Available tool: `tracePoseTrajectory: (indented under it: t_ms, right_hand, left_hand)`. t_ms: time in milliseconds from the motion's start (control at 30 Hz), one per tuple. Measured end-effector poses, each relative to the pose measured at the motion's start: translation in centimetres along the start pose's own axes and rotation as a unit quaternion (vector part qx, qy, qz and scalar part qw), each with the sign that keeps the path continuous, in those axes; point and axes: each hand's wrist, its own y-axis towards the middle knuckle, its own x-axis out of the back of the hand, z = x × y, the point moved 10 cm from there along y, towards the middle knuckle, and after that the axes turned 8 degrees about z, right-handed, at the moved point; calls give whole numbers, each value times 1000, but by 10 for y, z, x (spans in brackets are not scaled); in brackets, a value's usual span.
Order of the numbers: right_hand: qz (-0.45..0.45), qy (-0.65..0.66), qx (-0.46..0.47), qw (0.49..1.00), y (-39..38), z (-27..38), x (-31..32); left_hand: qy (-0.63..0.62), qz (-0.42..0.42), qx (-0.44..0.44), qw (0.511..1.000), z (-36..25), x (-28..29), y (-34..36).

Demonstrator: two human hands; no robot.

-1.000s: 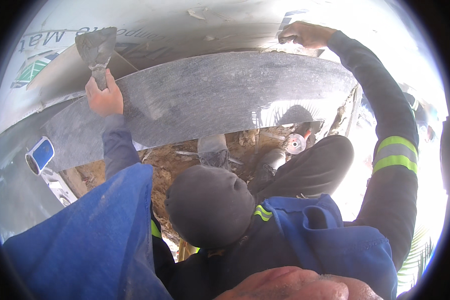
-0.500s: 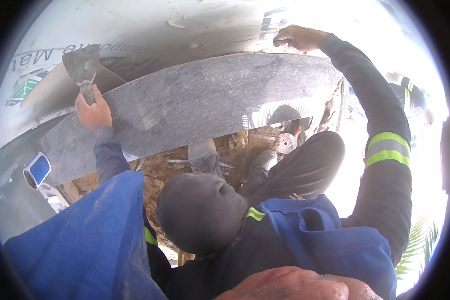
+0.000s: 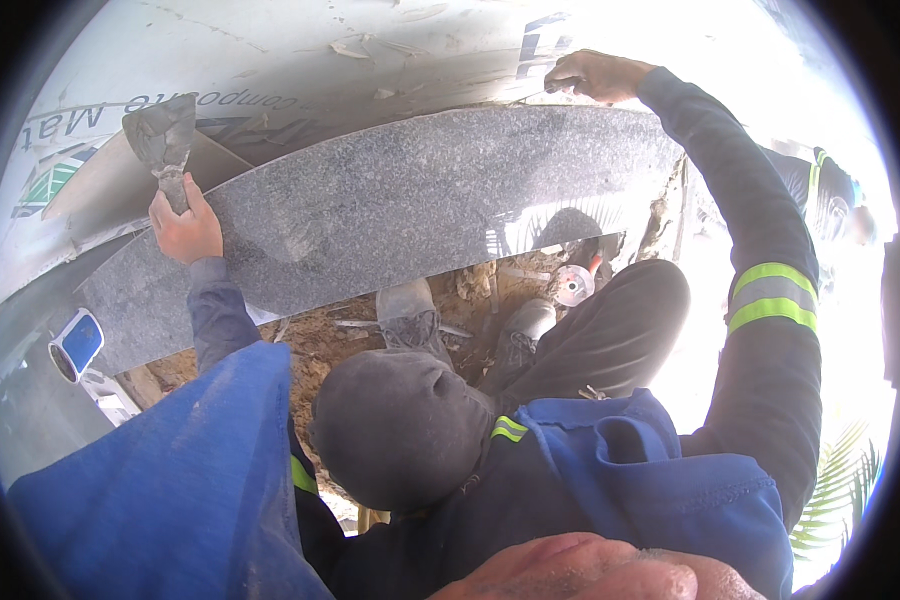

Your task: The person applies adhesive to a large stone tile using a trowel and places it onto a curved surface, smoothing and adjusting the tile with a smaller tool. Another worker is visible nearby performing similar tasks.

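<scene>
My left hand is closed around the handle of a putty knife, whose dusty, broad blade points up and away from me. It is raised over the left part of a long speckled grey stone slab with a curved far edge. At the slab's far right edge, my right hand is closed, its fingertips pinched together. A small dark bit shows at those fingertips, too unclear to name. Sunlight falls on the slab's right end.
A large printed pale sheet rises behind the slab. Below the slab lie dirt and a round disc with a centre hole. A silver bar with a blue-and-white end is at left. Another person is at far right.
My two hands stay almost where they were; the putty knife has dipped very slightly. The person at far right has shifted a little.
</scene>
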Motion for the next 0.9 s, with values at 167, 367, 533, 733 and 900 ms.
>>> tracePoseTrajectory:
  t_ms: [167, 367, 533, 733, 900]
  right_hand:
    - [-11, -43, 13, 999, -14, -12, 4]
    - [-33, -4, -14, 999, -27, -26, 6]
    - [-54, 11, -55, 997, -42, -43, 3]
    - [-8, -68, -67, 995, -50, -44, 4]
    - [-44, -51, -90, 994, -59, -63, 3]
  left_hand:
    - [-3, 5, 7, 1000, 2, -1, 0]
    - [-5, 4, 15, 1000, 10, -2, -3]
    - [-6, 7, 7, 1000, 0, -4, 0]
    - [0, -1, 6, 1000, 5, 2, 0]
    - [-15, 7, 3, 1000, 3, -9, 0]
